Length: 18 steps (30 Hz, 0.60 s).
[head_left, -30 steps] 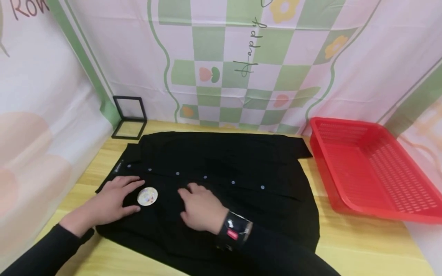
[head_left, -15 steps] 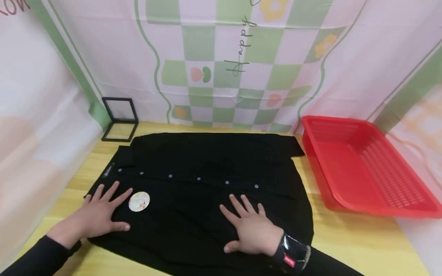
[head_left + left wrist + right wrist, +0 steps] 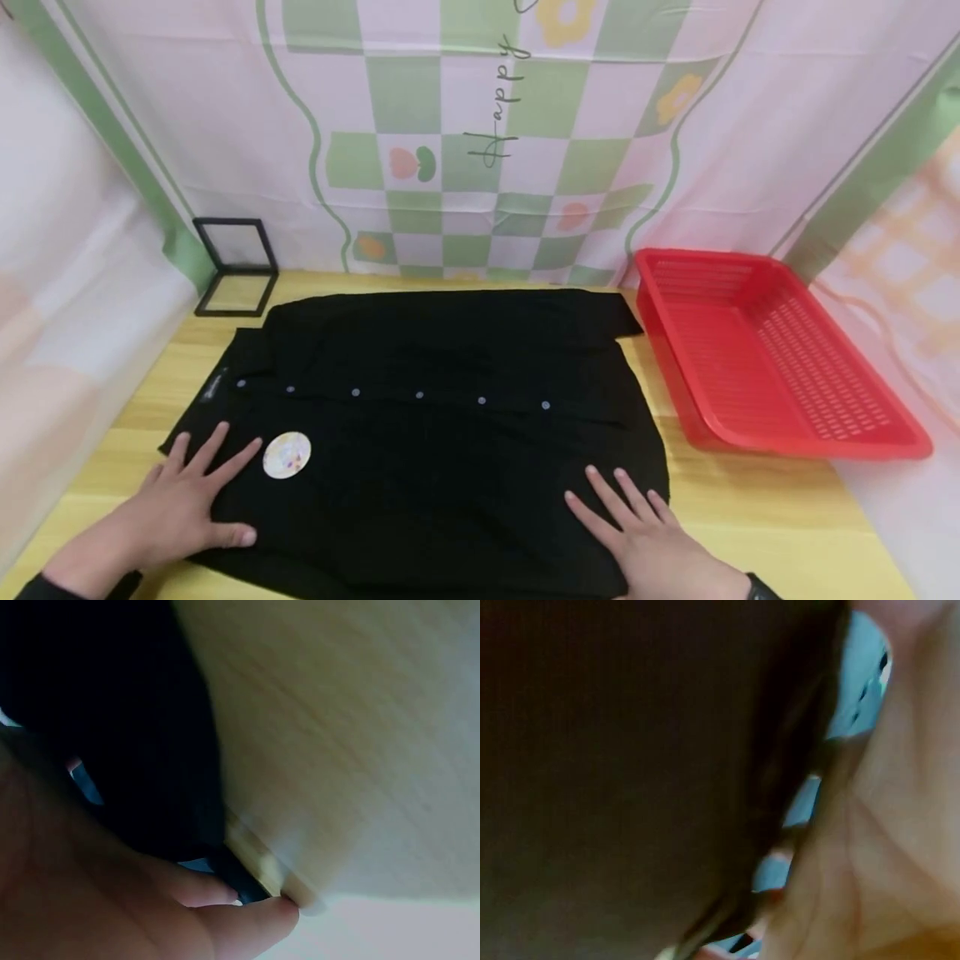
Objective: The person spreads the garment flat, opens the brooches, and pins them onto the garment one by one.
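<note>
A black button-up shirt (image 3: pixel 450 467) lies spread on its side across the wooden table, its row of pale buttons running left to right and its collar toward the left. On its near left part my left hand (image 3: pixel 176 508) rests with fingers spread. Just right of those fingertips is a round pale patch (image 3: pixel 287 455) with a colourful print, lying on the shirt. My right hand (image 3: pixel 652 533) lies with spread fingers on the shirt's lower right part, by the hem. Both wrist views show a palm (image 3: pixel 90 900) close beside the dark cloth.
At the right stands a red plastic basket (image 3: pixel 701 392) with perforated walls, close to the shirt's hem and sleeve. A black hinged frame (image 3: pixel 232 271) stands at the back left corner. Patterned curtains (image 3: pixel 480 108) enclose the wooden table (image 3: pixel 720 492) behind and at the sides.
My right hand has slid from the middle of the shirt rightward and toward me, its curled fingers now spread. My left hand has opened its fingers wider beside the round patch. The head view has shifted.
</note>
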Available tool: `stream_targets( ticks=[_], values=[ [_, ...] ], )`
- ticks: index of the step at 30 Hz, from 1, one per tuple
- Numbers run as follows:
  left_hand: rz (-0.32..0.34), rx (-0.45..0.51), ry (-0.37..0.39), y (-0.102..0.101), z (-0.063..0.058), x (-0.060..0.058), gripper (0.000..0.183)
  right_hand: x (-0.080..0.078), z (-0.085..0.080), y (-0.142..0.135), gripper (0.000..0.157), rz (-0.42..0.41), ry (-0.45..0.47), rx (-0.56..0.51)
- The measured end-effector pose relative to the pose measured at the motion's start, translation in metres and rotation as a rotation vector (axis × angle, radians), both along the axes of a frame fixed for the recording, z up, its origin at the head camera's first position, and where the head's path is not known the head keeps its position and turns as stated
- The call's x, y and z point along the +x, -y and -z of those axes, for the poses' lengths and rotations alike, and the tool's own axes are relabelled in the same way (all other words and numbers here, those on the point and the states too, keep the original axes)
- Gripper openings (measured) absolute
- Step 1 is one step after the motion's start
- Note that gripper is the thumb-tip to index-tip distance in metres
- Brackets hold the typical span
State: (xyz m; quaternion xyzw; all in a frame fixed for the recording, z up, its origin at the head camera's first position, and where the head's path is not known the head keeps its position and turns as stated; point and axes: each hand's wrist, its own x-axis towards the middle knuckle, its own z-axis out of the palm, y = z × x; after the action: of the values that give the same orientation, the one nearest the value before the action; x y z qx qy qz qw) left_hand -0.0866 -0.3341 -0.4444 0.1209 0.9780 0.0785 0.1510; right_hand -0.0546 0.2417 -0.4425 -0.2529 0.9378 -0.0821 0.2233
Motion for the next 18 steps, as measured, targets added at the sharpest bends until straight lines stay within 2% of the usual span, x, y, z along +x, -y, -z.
stream_targets(
  ticks=[4,7,9,10,12,14,16,18],
  values=[
    [0.017,-0.007,0.030,0.001,-0.001,-0.001,0.120,-0.002,0.001,-0.008,0.112,-0.028,-0.006,-0.033],
    [0.028,-0.033,0.024,0.000,-0.007,-0.003,0.115,-0.009,-0.013,-0.006,0.106,-0.021,0.052,-0.047],
    [0.038,-0.051,-0.027,-0.002,-0.014,-0.006,0.106,-0.017,-0.024,-0.002,0.099,-0.001,0.008,-0.062],
    [0.045,-0.059,-0.059,-0.002,-0.019,-0.009,0.101,-0.023,-0.029,0.000,0.096,0.001,-0.057,-0.078],
    [0.065,-0.069,-0.121,-0.005,-0.029,-0.020,0.089,-0.036,-0.035,0.004,0.089,0.017,-0.210,-0.104],
    [0.095,-0.059,-0.186,-0.008,-0.036,-0.037,0.079,-0.050,-0.035,0.008,0.087,0.056,-0.340,-0.108],
    [0.121,-0.035,-0.202,-0.012,-0.040,-0.059,0.075,-0.065,-0.032,0.013,0.090,0.099,-0.363,-0.088],
    [0.120,0.003,-0.168,-0.016,-0.040,-0.082,0.077,-0.078,-0.029,0.016,0.094,0.149,-0.288,-0.036]
  ],
)
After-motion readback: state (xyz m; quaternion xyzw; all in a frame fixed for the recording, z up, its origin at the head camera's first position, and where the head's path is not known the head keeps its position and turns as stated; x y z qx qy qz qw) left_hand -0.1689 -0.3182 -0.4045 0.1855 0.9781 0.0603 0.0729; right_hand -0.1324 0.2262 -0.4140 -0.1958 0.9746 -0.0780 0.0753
